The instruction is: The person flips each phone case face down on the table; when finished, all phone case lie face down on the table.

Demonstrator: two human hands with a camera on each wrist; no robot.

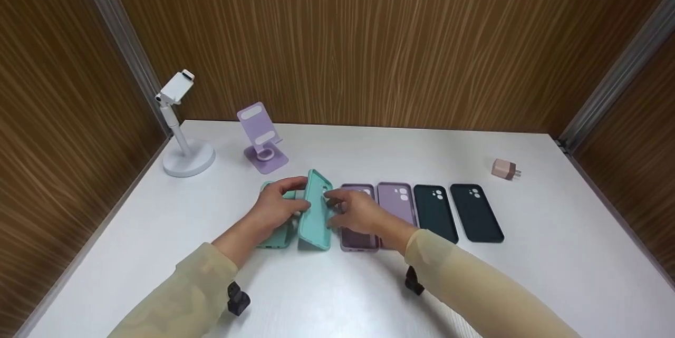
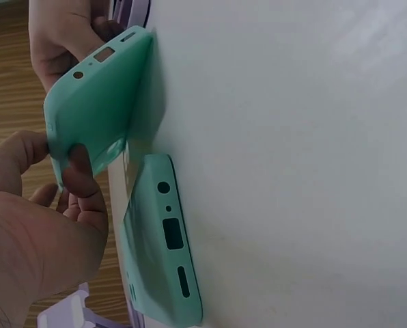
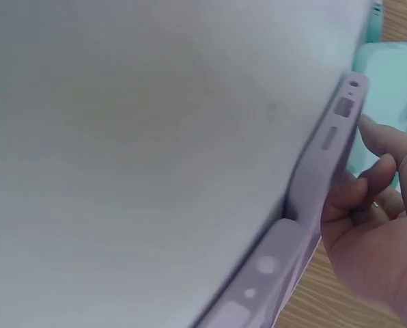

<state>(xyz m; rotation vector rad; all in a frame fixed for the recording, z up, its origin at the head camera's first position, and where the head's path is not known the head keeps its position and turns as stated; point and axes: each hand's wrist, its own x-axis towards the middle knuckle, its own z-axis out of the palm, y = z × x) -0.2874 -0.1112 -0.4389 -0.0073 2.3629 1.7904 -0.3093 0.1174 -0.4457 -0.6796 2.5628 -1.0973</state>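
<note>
Hands: left hand (image 1: 277, 207) and right hand (image 1: 354, 211) pinch a mint phone case (image 1: 315, 210) from either side, tilting it up on its long edge on the white table (image 1: 553, 253).
Fingers: left thumb and fingertips curl round the case's near edge; the right fingers are loosely bent against its far side.
Row: a second mint case (image 1: 275, 240) lies flat under the left hand; two lilac cases (image 1: 395, 203) and two dark green cases (image 1: 456, 211) lie side by side to the right.
Left wrist view: shows the port cut-outs of both mint cases (image 2: 164, 239), hidden from the head camera.
Right wrist view: shows the lilac cases' edges (image 3: 326, 147) just beside the right fingers (image 3: 367, 184).
Background: white phone stand (image 1: 182, 132), lilac stand (image 1: 260, 137), pink charger plug (image 1: 505, 169).
</note>
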